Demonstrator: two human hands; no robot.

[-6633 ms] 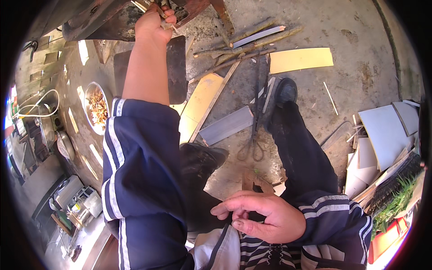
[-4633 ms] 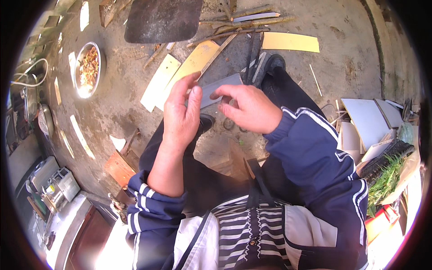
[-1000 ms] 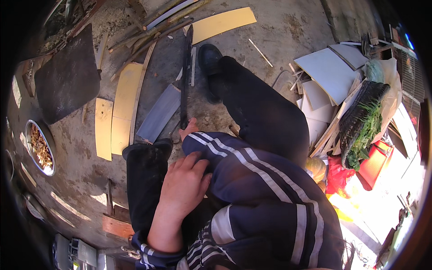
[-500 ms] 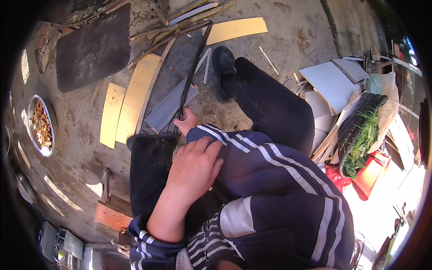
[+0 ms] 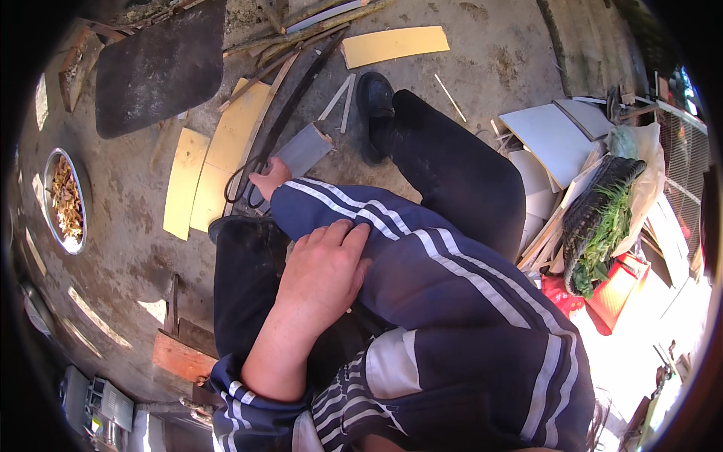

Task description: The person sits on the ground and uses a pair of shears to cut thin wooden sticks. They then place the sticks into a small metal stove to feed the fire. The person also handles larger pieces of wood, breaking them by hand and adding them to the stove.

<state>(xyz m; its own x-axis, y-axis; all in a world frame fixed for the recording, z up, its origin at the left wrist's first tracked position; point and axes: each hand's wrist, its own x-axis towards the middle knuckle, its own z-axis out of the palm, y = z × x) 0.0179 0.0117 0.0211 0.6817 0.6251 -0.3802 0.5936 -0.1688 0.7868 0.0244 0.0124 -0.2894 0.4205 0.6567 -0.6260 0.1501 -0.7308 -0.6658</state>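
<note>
A metal bowl (image 5: pixel 85 188) held brown scraps (image 5: pixel 66 200). Your right hand (image 5: pixel 271 178) gripped dark tongs (image 5: pixel 292 102) slanting over the floor (image 5: pixel 135 233), tips pointing forward-right. Your left hand (image 5: pixel 324 260) lay half-open on your sleeve (image 5: pixel 392 245).

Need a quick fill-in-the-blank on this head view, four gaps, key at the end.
1. The right hand holds the long dark tongs near their looped ____.
2. The left hand lies over the right sleeve, which is dark blue with ____ stripes.
3. The round metal bowl stands near the ____ edge of the picture.
4. The panel lying above the shoe in the picture is ____.

Missing words: handles; white; left; yellow.
</note>
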